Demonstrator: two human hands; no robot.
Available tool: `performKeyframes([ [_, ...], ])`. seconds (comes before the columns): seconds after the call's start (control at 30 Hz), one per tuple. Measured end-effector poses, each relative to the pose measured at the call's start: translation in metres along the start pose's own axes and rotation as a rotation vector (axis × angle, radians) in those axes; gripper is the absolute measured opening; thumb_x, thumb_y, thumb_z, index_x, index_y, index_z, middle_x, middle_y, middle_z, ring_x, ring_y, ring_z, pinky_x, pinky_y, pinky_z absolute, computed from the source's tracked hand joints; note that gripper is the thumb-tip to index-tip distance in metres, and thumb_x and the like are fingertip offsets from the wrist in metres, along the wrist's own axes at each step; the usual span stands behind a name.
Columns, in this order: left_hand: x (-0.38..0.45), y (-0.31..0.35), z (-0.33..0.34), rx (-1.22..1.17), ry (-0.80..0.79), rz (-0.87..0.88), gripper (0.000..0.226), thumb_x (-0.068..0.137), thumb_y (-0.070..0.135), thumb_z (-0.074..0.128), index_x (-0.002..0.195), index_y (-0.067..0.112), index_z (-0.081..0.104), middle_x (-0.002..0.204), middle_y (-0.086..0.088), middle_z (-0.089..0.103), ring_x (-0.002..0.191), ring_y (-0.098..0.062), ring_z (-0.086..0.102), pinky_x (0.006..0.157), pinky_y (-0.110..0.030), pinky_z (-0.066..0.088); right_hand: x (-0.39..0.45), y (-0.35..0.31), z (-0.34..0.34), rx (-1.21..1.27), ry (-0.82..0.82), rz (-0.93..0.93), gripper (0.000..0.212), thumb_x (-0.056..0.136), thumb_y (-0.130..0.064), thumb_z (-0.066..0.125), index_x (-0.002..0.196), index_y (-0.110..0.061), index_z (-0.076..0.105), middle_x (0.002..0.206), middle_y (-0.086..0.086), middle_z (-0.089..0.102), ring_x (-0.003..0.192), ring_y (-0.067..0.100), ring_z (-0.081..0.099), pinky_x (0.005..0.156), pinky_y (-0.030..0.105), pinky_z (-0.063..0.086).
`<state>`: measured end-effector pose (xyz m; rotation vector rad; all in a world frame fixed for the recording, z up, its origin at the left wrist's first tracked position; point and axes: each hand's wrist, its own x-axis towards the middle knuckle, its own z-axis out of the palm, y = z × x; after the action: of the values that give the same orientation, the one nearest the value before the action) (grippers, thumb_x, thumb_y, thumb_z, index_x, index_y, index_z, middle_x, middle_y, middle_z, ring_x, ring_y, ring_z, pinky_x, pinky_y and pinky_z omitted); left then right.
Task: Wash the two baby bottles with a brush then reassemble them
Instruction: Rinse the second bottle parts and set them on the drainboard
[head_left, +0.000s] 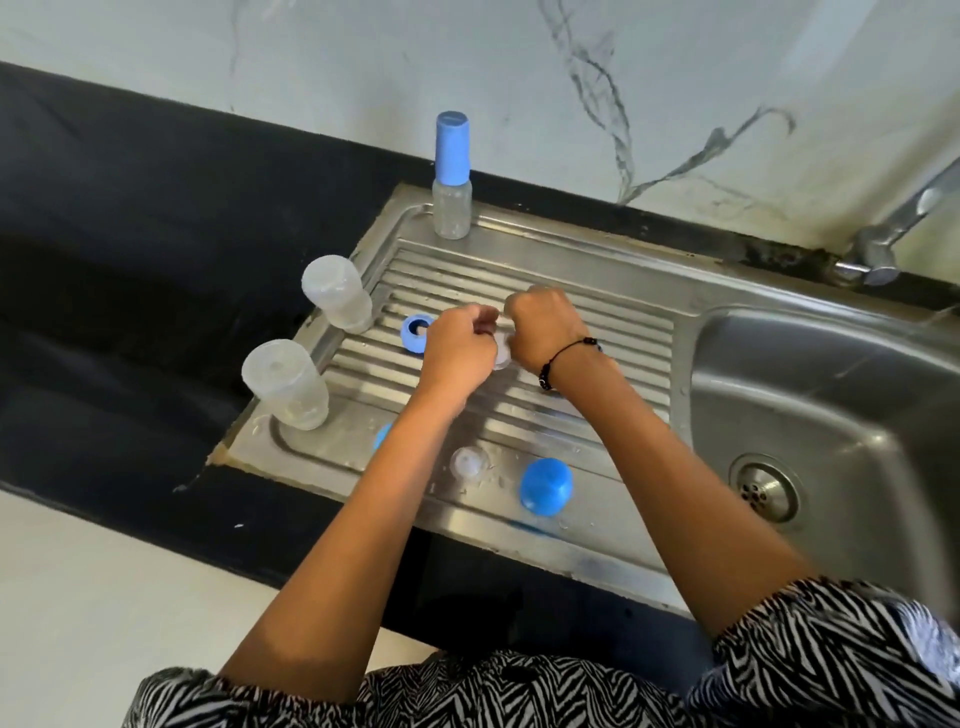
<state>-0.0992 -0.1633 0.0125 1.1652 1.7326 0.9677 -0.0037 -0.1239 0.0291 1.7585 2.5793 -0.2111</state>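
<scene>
Drainboard (597, 332) centre, basin (831, 405) at 3 o'clock. Two upturned bottles (285, 384) at 9 o'clock edge. Spray bottle (452, 176) at 12. Ring (415, 332) left of hands. Cap (546, 486) and nipple (469, 462) at 6.

Two clear bottle bodies are standing upside down at the left edge of the draining board, the far bottle body (337, 293) a little behind the near bottle body (285, 384), both without collar and teat. A blue collar ring (414, 332) is lying flat on the ribs just beside the far one. A clear teat (470, 462) is sitting near the front edge, and a blue cap (546, 486) is standing dome up just to its right. A second clear teat (501, 353) is being held between both hands above the ribs, mostly hidden.
</scene>
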Motion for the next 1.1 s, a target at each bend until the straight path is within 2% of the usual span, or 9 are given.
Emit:
performKeyframes([
  [0.07, -0.004, 0.013, 0.012, -0.014, -0.001, 0.047, 0.040, 0.090, -0.009, 0.040, 0.120, 0.007, 0.061, 0.112, -0.007, 0.065, 0.104, -0.017, 0.060, 0.093, -0.027, 0.048, -0.010, 0.018, -0.010, 0.039, 0.059, 0.029, 0.030, 0.088, -0.003, 0.049, 0.115, -0.001, 0.060, 0.114, 0.017, 0.059, 0.110, 0.033, 0.052, 0.089, 0.033, 0.041],
  [0.2, -0.017, 0.042, 0.049, -0.029, -0.061, 0.107, 0.037, 0.088, -0.010, 0.046, 0.118, 0.005, 0.062, 0.110, -0.010, 0.066, 0.104, -0.022, 0.061, 0.098, -0.033, 0.048, -0.040, 0.064, -0.027, 0.117, 0.120, 0.089, 0.028, 0.086, 0.000, 0.049, 0.109, 0.000, 0.064, 0.109, 0.019, 0.063, 0.104, 0.033, 0.055, 0.091, 0.033, 0.040],
  [0.4, -0.044, 0.077, 0.151, 0.020, -0.185, 0.161, 0.038, 0.089, -0.011, 0.041, 0.113, 0.005, 0.065, 0.099, -0.008, 0.067, 0.101, -0.024, 0.063, 0.097, -0.035, 0.049, -0.098, 0.167, -0.028, 0.225, 0.134, 0.249, 0.033, 0.088, -0.003, 0.046, 0.115, -0.008, 0.063, 0.116, 0.016, 0.062, 0.111, 0.033, 0.053, 0.092, 0.033, 0.041],
  [0.6, -0.068, 0.110, 0.273, 0.035, -0.339, 0.156, 0.037, 0.091, -0.009, 0.043, 0.118, 0.007, 0.062, 0.109, -0.006, 0.066, 0.099, -0.015, 0.060, 0.097, -0.030, 0.048, -0.147, 0.290, -0.020, 0.261, 0.144, 0.347, 0.032, 0.088, -0.002, 0.047, 0.113, -0.007, 0.065, 0.116, 0.014, 0.064, 0.112, 0.030, 0.055, 0.095, 0.031, 0.039],
  [0.77, -0.066, 0.136, 0.347, -0.013, -0.372, 0.106, 0.034, 0.091, -0.009, 0.045, 0.115, 0.007, 0.063, 0.099, -0.003, 0.065, 0.090, -0.011, 0.060, 0.090, -0.024, 0.048, -0.154, 0.380, -0.019, 0.356, 0.187, 0.406, 0.030, 0.089, -0.001, 0.047, 0.110, -0.005, 0.067, 0.116, 0.015, 0.064, 0.112, 0.029, 0.056, 0.099, 0.033, 0.040],
  [0.87, -0.051, 0.147, 0.374, -0.090, -0.352, 0.054, 0.033, 0.088, -0.013, 0.043, 0.107, 0.003, 0.065, 0.088, -0.004, 0.062, 0.079, -0.011, 0.057, 0.083, -0.026, 0.048, -0.140, 0.419, -0.021, 0.471, 0.261, 0.395, 0.030, 0.088, 0.001, 0.049, 0.112, -0.004, 0.066, 0.115, 0.015, 0.065, 0.109, 0.030, 0.057, 0.097, 0.032, 0.040],
  [0.97, -0.033, 0.156, 0.390, -0.105, -0.324, 0.016, 0.032, 0.086, -0.014, 0.042, 0.086, 0.010, 0.064, 0.076, 0.000, 0.060, 0.072, -0.012, 0.055, 0.074, -0.025, 0.047, -0.120, 0.440, -0.025, 0.520, 0.299, 0.307, 0.037, 0.087, 0.000, 0.052, 0.121, -0.010, 0.062, 0.122, 0.010, 0.062, 0.107, 0.025, 0.057, 0.094, 0.024, 0.037],
  [1.03, -0.019, 0.162, 0.400, -0.080, -0.320, 0.027, 0.035, 0.084, -0.013, 0.042, 0.075, 0.016, 0.059, 0.074, -0.001, 0.058, 0.075, -0.017, 0.055, 0.078, -0.031, 0.048, -0.101, 0.449, -0.029, 0.575, 0.309, 0.238, 0.039, 0.088, 0.000, 0.052, 0.124, -0.012, 0.061, 0.125, 0.008, 0.061, 0.098, 0.016, 0.060, 0.092, 0.020, 0.038],
  [1.1, -0.004, 0.165, 0.409, -0.048, -0.314, 0.037, 0.031, 0.083, -0.012, 0.043, 0.076, 0.014, 0.059, 0.078, -0.004, 0.058, 0.080, -0.019, 0.054, 0.082, -0.034, 0.047, -0.076, 0.456, -0.029, 0.591, 0.278, 0.192, 0.040, 0.089, -0.002, 0.053, 0.127, -0.015, 0.059, 0.124, 0.007, 0.062, 0.089, 0.009, 0.061, 0.091, 0.018, 0.040],
])
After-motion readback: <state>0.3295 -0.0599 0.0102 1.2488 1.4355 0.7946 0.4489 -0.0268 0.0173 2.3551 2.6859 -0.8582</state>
